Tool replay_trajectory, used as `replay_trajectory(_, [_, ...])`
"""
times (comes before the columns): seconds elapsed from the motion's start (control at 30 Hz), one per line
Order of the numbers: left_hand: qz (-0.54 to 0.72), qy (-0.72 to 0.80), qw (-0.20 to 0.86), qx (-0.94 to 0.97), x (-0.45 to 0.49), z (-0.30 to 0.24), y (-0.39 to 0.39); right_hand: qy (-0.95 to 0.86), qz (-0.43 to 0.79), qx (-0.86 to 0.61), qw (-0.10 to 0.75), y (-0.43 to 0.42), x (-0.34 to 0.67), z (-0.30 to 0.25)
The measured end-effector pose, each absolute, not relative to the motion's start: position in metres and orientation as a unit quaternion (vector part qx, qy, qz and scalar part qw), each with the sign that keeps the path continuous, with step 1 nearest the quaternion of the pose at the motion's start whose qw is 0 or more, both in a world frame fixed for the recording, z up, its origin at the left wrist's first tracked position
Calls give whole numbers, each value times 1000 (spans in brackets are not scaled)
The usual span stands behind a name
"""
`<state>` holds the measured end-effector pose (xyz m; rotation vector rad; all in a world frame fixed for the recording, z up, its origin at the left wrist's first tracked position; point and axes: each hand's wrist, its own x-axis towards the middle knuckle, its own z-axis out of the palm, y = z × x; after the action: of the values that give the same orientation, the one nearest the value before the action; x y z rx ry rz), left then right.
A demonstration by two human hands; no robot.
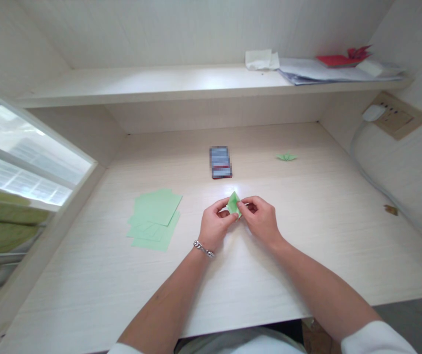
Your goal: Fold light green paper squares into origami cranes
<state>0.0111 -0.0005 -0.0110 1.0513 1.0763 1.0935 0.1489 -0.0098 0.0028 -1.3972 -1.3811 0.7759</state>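
Observation:
Between my two hands is a small piece of folded green paper (234,203), its pointed end facing away from me. My left hand (215,222) pinches its left and lower edge; a chain bracelet is on that wrist. With thumb and fingers, my right hand (261,217) grips the paper's right side. Both hands are close together above the desk. Left of them lies a loose, fanned stack of green paper sheets (155,216). A finished-looking green origami crane (286,157) sits farther back on the right.
A phone (221,162) lies beyond my hands on the desk (96,275). Above is a shelf (152,83) with papers (317,71) and a red folded paper (358,52). On the right, a cable (366,172) runs from a wall socket (397,115). A window is at left.

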Motion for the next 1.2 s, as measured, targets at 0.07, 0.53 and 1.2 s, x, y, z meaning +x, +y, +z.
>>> replay_trajectory(0.07, [470,456,610,445,11,-11,0,-567,320,-579,491,-9,150,2])
replay_trajectory(0.53, [476,450,636,408,13,-3,-2,-562,329,-578,492,-7,151,0])
replay_trajectory(1.2, [462,485,608,426,13,-12,0,-572,378,-553,474,-5,155,-3])
